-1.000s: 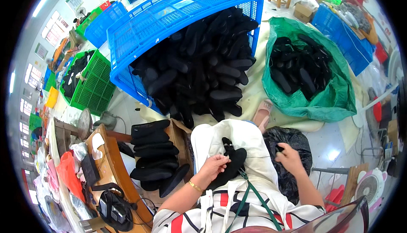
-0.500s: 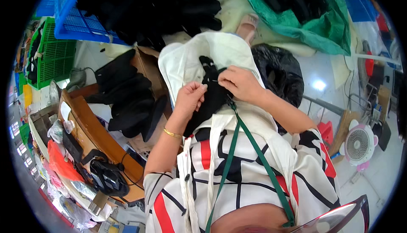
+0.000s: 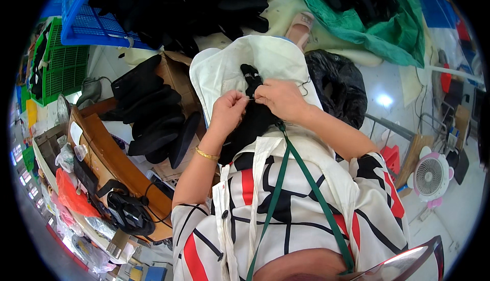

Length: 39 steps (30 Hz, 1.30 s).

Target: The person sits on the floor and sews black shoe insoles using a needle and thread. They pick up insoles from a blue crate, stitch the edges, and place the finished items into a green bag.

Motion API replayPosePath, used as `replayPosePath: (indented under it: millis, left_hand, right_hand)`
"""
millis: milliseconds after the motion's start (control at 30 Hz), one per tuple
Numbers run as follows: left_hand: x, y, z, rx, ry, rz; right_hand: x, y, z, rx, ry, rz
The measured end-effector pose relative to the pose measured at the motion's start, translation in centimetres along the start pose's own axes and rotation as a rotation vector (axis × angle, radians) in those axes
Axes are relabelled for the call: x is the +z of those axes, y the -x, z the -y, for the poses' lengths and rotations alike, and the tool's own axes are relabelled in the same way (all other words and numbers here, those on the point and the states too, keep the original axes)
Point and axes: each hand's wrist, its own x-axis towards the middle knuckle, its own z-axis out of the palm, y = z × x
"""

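Note:
My left hand (image 3: pixel 229 109) and my right hand (image 3: pixel 281 98) meet over my lap, both with fingers pinched closed. Between their fingertips runs a thin, light, needle-like sliver (image 3: pixel 251 99). Under them lies a soft black fabric piece (image 3: pixel 254 119), its narrow far end showing small pale marks. A loose dark thread (image 3: pixel 307 87) curls just right of my right hand. Beneath the black piece a white cloth (image 3: pixel 212 69) covers my lap. A green cord (image 3: pixel 278 179) hangs down from my neck to a small dark clasp near the black piece.
Black padded pieces are heaped by a blue crate (image 3: pixel 99 30) at the far left; more fill a green sack (image 3: pixel 352 38) at the far right. A black plastic bag (image 3: pixel 339 84) stands right of my lap, a wooden table (image 3: pixel 120 163) to the left, and a white fan (image 3: pixel 430 177) farther right.
My left hand has moved up and right so its fingertips meet the right hand's at the thin sliver. The right hand has shifted slightly left. The dark thread now shows on the white cloth.

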Motion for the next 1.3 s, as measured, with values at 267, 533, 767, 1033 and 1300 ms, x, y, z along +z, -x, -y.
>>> replayPosePath:
  millis: [267,533,767,1033,1300]
  left_hand:
    - [-0.3,0.4,0.3,-0.131,0.210,0.057]
    - [-0.7,0.5,1.4,-0.177,0.550,0.084]
    - [-0.9,-0.1,2.4,-0.179,0.582,0.170]
    - [0.0,1.0,1.8,0.234,-0.194,-0.112]
    - [0.9,0.3,-1.3,0.540,-0.847,-0.185]
  right_hand:
    - [0.4,1.0,0.3,0.254,-0.750,-0.193]
    - [-9.7,10.4,-12.4,0.500,-2.085,-0.819]
    - [-16.6,23.2,-27.3,0.732,-1.274,-1.735]
    - [-12.9,21.2,-28.5,0.782,-1.276,-1.673]
    - [-12.5,20.0,-30.7,0.726,-1.343,-1.692]
